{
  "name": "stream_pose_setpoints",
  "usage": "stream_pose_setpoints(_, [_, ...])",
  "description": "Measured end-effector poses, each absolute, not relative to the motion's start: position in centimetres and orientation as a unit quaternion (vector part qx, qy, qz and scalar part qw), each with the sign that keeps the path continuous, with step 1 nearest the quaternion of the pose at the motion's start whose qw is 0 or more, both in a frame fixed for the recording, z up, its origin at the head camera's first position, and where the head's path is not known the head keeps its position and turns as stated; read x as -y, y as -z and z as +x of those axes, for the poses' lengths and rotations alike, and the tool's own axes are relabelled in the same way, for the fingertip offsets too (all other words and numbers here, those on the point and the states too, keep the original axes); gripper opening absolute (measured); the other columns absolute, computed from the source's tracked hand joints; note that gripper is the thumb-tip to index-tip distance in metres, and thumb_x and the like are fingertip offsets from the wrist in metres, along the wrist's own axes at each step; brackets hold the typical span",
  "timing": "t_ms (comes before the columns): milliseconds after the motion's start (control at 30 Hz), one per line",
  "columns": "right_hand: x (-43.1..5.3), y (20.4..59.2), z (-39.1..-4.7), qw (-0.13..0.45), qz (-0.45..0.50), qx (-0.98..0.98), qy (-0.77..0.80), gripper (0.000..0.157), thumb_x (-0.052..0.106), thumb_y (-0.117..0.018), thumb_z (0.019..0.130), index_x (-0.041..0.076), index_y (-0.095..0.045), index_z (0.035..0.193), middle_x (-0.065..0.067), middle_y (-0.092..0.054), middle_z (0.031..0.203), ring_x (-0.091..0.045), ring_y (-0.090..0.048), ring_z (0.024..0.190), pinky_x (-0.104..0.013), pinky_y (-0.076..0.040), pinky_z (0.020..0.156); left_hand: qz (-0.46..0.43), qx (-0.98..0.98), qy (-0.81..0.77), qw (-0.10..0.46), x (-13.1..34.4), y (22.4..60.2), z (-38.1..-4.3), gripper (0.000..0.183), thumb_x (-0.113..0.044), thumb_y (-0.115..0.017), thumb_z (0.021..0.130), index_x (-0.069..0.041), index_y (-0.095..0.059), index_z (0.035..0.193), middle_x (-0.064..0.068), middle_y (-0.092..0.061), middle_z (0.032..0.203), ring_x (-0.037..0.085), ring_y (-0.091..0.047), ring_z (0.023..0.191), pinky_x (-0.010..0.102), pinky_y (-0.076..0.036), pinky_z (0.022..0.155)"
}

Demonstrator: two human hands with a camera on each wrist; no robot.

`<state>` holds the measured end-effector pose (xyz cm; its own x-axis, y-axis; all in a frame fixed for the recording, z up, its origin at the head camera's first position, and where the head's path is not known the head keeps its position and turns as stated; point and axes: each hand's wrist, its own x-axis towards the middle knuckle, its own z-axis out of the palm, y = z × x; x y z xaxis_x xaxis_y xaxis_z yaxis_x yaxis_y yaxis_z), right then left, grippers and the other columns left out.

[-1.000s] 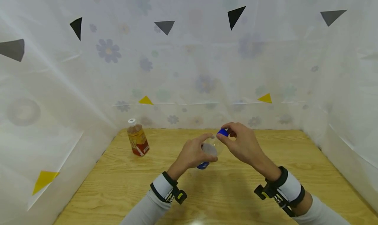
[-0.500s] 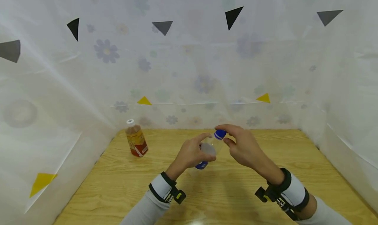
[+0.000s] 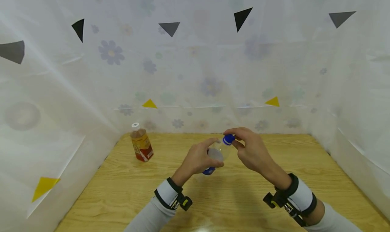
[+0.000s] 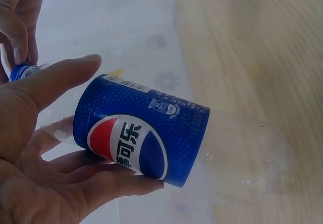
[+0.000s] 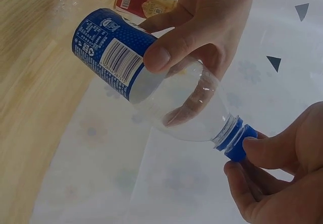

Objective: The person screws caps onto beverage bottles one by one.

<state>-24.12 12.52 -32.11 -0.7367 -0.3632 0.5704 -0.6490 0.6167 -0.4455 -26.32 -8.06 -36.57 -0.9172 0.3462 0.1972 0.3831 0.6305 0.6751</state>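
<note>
My left hand [image 3: 198,158] grips a clear plastic Pepsi bottle [image 4: 139,128] around its body, thumb on one side and fingers on the other. The bottle is tilted above the table, its neck pointing up and toward my right hand [image 3: 253,152]. A blue label wraps its middle, and no liquid shows inside. In the right wrist view, my right thumb and fingers pinch the blue bottle cap [image 5: 241,143] at the neck. A narrow pale gap separates the cap from the blue ring [image 5: 229,133] below it.
A bottle of reddish-brown drink [image 3: 142,145] with a white cap stands at the back left of the wooden table [image 3: 128,194]. Pale flower-patterned sheeting [image 3: 189,69] with dark and yellow triangles encloses the back and sides.
My right fingers were wrapped over the cap, then spread apart around it, and now close in on it again. My left hand keeps its grip on the bottle.
</note>
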Motion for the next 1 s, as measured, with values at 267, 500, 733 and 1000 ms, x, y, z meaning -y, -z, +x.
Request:
stream_pose_setpoints(267, [-12.0,32.6,-24.5,0.25,0.291,0.863,-0.329,0.031,-0.005,-0.067,0.093,0.005,-0.071,0.122,-0.016,-0.069,0.116,-0.031,-0.069,0.096,-0.048,-0.059,0.079,-0.195,0.904,0.38,0.026,8.2,36.6,-26.3,0.076,-0.034,-0.087,0.08,-0.022,-0.054,0.147,0.016,-0.07,0.121,0.031,-0.071,0.1,0.039,-0.058,0.068])
stream_pose_setpoints(500, [-11.8,32.9,-24.6,0.255,0.262,0.869,-0.334,0.023,0.01,-0.072,0.094,0.003,-0.071,0.117,-0.015,-0.066,0.103,-0.029,-0.065,0.091,-0.049,-0.058,0.079,-0.193,0.903,0.382,0.027,8.2,36.6,-26.3,0.075,-0.034,-0.087,0.08,-0.023,-0.055,0.147,0.014,-0.071,0.119,0.028,-0.07,0.096,0.037,-0.057,0.067])
stream_pose_setpoints(733, [-11.6,33.3,-24.9,0.263,0.251,0.864,-0.349,0.019,0.014,-0.076,0.092,0.003,-0.071,0.108,-0.012,-0.065,0.095,-0.026,-0.064,0.087,-0.046,-0.057,0.078,-0.19,0.902,0.386,0.022,8.3,36.7,-26.2,0.076,-0.034,-0.086,0.08,-0.026,-0.053,0.148,0.013,-0.071,0.118,0.027,-0.07,0.097,0.035,-0.056,0.067])
stream_pose_setpoints(1000, [-11.6,33.3,-24.9,0.259,0.246,0.867,-0.348,0.019,0.015,-0.074,0.094,0.003,-0.07,0.107,-0.011,-0.066,0.096,-0.025,-0.064,0.087,-0.044,-0.056,0.077,-0.186,0.904,0.386,0.02,8.3,36.8,-26.3,0.078,-0.036,-0.087,0.079,-0.027,-0.053,0.148,0.012,-0.071,0.12,0.026,-0.07,0.098,0.036,-0.057,0.069])
